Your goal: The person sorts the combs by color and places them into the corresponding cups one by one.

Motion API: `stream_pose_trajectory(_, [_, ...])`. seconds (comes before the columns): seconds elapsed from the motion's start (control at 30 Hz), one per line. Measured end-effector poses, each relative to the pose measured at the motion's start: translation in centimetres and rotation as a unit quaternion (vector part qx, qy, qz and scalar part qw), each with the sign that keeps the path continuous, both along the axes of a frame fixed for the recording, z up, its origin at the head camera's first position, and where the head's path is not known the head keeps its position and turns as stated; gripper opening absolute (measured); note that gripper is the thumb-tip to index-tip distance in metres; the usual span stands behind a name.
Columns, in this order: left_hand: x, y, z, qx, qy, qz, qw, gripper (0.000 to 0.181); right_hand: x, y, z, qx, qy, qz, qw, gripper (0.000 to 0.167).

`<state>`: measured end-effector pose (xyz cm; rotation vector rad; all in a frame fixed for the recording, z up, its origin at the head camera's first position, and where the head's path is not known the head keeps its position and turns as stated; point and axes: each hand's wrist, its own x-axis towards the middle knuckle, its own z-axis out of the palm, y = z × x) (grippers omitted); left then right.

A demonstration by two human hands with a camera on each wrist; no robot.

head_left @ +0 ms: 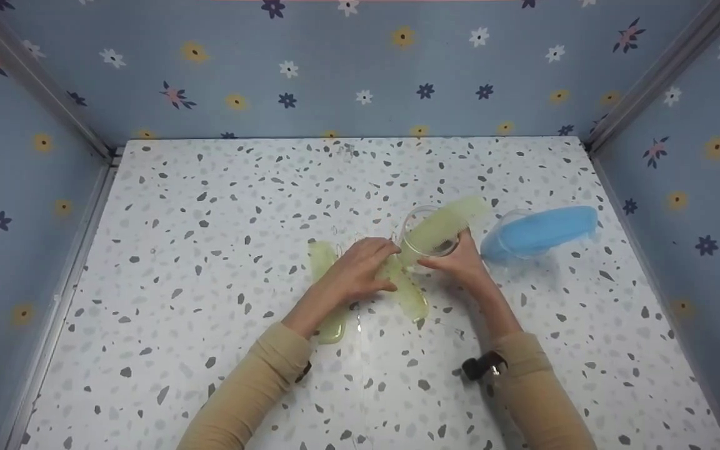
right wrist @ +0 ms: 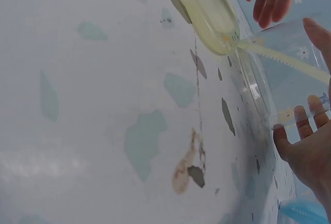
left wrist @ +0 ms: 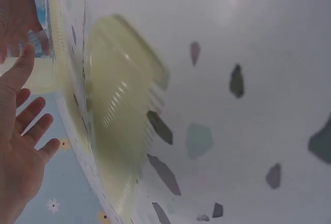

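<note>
My right hand [head_left: 463,259] holds a clear plastic cup [right wrist: 289,43], thumb and fingers spread around its side. A pale yellow-green comb [head_left: 450,222] stands tilted inside this cup, its upper end leaning out to the right. Left of the cup, my left hand [head_left: 360,269] hovers above two more yellow-green combs, its fingers loosely extended and gripping nothing. One of these combs [head_left: 333,328] lies partly hidden under that hand and wrist; the other comb [head_left: 411,299] lies slanted near the cup. In the left wrist view, a comb [left wrist: 119,94] shows its teeth close up.
Right of my right hand, a blue comb [head_left: 550,231] leans out of a second clear cup [head_left: 513,217]. The speckled white table [head_left: 222,187] is bordered by blue flowered walls [head_left: 360,69] at the back and sides.
</note>
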<state>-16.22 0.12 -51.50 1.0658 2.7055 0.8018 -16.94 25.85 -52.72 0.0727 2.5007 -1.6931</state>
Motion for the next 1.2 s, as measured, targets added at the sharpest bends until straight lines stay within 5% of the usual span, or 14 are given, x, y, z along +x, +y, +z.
stream_pose_trajectory(0.27, [0.1, -0.1, -0.6, -0.037, 0.004, -0.035, 0.9987, 0.072, 0.1, 0.1, 0.0, -0.015, -0.004, 0.004, 0.9999, 0.111])
stream_pose_trajectory(0.97, [-0.5, 0.1, -1.2, -0.121, 0.073, -0.069, 0.9876, 0.065, 0.1, 0.1, 0.0, -0.014, -0.003, 0.005, 0.9999, 0.109])
stream_pose_trajectory(1.2, [-0.2, 0.1, -1.2, -0.126, 0.072, -0.074, 0.9866, 0.058, 0.2, 0.2, -0.2, -0.015, -0.005, 0.008, 0.9998, 0.108])
